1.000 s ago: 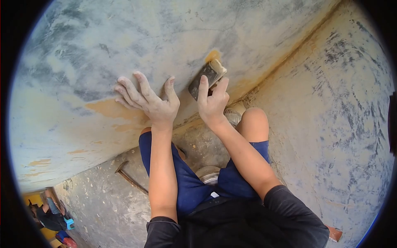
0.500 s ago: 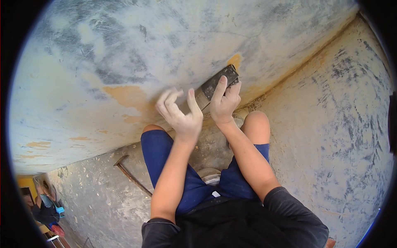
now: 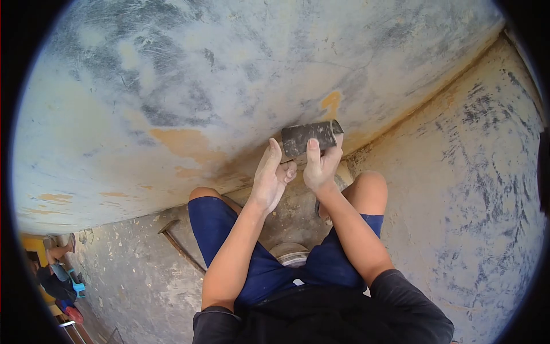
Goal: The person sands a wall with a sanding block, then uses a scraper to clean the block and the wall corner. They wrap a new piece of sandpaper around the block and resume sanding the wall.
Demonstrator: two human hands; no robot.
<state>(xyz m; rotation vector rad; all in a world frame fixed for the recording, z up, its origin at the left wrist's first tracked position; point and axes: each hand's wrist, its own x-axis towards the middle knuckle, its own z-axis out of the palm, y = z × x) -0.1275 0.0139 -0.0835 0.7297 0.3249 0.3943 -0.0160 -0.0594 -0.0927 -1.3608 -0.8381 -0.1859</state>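
My right hand (image 3: 322, 166) grips a folded piece of dark sandpaper (image 3: 306, 139), thumb on its near face and fingers behind its right end. White dust speckles the sheet, and its right edge curls over. To the left, my left hand (image 3: 270, 179) is turned on its side, one long digit pointing up and others bent toward the sandpaper. Its digits are apart, with nothing seen between them, close to the sheet's lower left corner. Pale dust coats both hands. Beyond them rises a patchy white and grey wall (image 3: 240, 69).
A hammer-like tool with a long handle (image 3: 182, 245) lies on the rough floor (image 3: 137, 269) at left. Another wall (image 3: 452, 189) meets the first at right. A round lidded container (image 3: 291, 252) shows between my knees. Another person (image 3: 55, 281) is far left.
The sandpaper has come down from the wall and turned more level in my right hand. My left hand has rotated from spread, curved fingers to a side-on pose closer to it.
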